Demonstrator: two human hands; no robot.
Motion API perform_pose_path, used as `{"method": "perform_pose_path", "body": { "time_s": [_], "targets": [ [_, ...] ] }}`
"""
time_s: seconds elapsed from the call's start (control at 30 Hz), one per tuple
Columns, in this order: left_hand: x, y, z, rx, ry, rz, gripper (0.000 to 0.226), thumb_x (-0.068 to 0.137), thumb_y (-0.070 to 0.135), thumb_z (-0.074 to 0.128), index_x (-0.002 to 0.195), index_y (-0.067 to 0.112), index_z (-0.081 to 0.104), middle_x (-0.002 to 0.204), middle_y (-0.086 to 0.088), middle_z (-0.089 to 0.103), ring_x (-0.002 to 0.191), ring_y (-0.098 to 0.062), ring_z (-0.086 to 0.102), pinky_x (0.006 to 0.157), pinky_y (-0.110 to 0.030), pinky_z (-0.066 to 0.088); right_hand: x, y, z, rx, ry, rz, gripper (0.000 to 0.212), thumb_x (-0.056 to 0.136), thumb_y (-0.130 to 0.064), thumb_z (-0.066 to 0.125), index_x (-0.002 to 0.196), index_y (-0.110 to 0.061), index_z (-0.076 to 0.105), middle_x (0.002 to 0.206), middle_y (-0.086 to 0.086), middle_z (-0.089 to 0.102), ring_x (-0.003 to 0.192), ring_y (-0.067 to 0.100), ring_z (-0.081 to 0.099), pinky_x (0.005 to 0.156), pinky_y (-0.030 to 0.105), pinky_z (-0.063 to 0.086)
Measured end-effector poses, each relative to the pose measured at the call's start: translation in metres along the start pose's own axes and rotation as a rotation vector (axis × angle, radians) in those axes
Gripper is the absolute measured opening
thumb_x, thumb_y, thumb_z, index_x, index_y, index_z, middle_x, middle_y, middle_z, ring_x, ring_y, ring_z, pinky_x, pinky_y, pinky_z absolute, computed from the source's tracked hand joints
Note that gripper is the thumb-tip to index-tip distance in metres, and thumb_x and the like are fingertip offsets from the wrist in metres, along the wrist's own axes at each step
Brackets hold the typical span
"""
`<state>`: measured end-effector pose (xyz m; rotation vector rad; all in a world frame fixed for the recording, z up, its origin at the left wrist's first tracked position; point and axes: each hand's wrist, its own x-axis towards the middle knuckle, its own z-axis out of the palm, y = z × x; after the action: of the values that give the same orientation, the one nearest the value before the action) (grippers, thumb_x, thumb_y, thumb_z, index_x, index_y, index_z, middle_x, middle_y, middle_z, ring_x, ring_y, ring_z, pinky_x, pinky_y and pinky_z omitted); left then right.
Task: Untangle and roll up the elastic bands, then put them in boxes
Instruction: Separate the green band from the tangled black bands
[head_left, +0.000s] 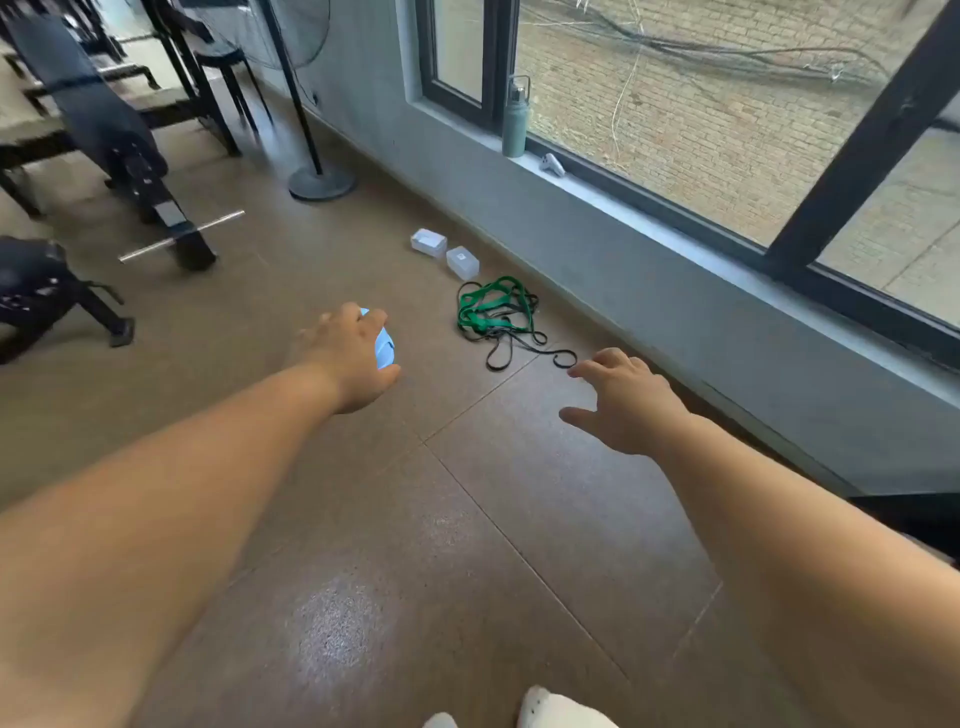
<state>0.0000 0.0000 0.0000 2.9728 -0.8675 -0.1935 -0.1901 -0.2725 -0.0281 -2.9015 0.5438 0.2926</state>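
Left hand (358, 358): my fingers are curled round a light blue bundle (383, 349). I judge it to be a rolled elastic band, though most of it is hidden behind the hand. It is held above the floor (467, 519), well apart from the boxes.

Right hand (628, 410): fingers spread and relaxed, holding nothing. It is stretched toward the tangle (493, 317), with the fingertips near its closest black loop but not on it.

Location of work: the tangle lies on the floor close to the foot of the wall under the window. A wide green band (498, 293) is knotted through several thin black bands (514, 348), whose loops trail out toward me. Two clear plastic boxes (428, 242) (462, 261) sit touching each other just beyond the tangle. Whether their lids are on, I cannot tell.

Handling assessment: the bands look light, limp and stretchy. They should sag when lifted and drag their neighbours along. Pulling hard would likely tighten the knot.

Recommended hold: pinch the green band on a free outer stretch, as it is widest and easiest to follow. Lift it gently and let the thin black loops slip off. The thin bands may twist or spring back, so each roll needs a firm pinch until boxed.
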Motion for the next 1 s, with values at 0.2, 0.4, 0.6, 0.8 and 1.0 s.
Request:
{"method": "perform_pose_path", "body": {
  "time_s": [0.2,0.4,0.6,0.8,1.0],
  "targets": [
    [0.059,-0.036,0.022,-0.090,-0.056,-0.170,0.068,0.091,0.053,0.058,0.148,0.025,0.036,0.148,-0.008,0.039,0.132,-0.033,0.044,0.106,-0.046,0.039,0.111,-0.016,0.001,-0.010,-0.077,-0.027,0.069,0.088,-0.069,0.056,0.147,-0.037,0.040,0.150,-0.001,0.037,0.132,0.029,0.041,0.103,0.051,0.044],
    [0.155,-0.048,0.032,-0.127,-0.073,-0.241,0.067,0.089,0.055,0.061,0.145,0.027,0.039,0.141,-0.005,0.043,0.128,-0.032,0.046,0.104,-0.043,0.041,0.240,-0.023,-0.012,0.051,-0.062,-0.113,0.065,0.090,-0.064,0.057,0.146,-0.032,0.044,0.145,0.002,0.043,0.130,0.029,0.044,0.099,0.049,0.047],
    [0.258,-0.071,0.023,-0.159,-0.091,-0.292,0.066,0.089,0.052,0.062,0.145,0.027,0.039,0.142,-0.004,0.042,0.130,-0.031,0.045,0.103,-0.042,0.038,0.360,-0.036,-0.018,0.011,-0.181,-0.118,0.065,0.090,-0.066,0.055,0.146,-0.034,0.043,0.141,0.004,0.044,0.127,0.031,0.045,0.097,0.048,0.047],
    [0.343,-0.142,0.029,-0.173,-0.114,-0.325,0.060,0.088,0.052,0.064,0.139,0.028,0.044,0.140,-0.004,0.045,0.130,-0.030,0.046,0.101,-0.041,0.040,0.461,-0.079,-0.003,0.039,-0.240,-0.080,0.067,0.089,-0.066,0.056,0.146,-0.032,0.044,0.138,0.005,0.044,0.126,0.031,0.045,0.092,0.044,0.046],
    [0.441,-0.233,0.037,-0.199,-0.157,-0.240,0.055,0.090,0.054,0.061,0.135,0.026,0.049,0.136,-0.004,0.051,0.126,-0.029,0.048,0.098,-0.040,0.041,0.540,-0.143,0.008,0.087,-0.258,0.065,0.066,0.089,-0.065,0.056,0.146,-0.033,0.043,0.141,0.004,0.045,0.128,0.031,0.046,0.093,0.045,0.049]
  ]
}}
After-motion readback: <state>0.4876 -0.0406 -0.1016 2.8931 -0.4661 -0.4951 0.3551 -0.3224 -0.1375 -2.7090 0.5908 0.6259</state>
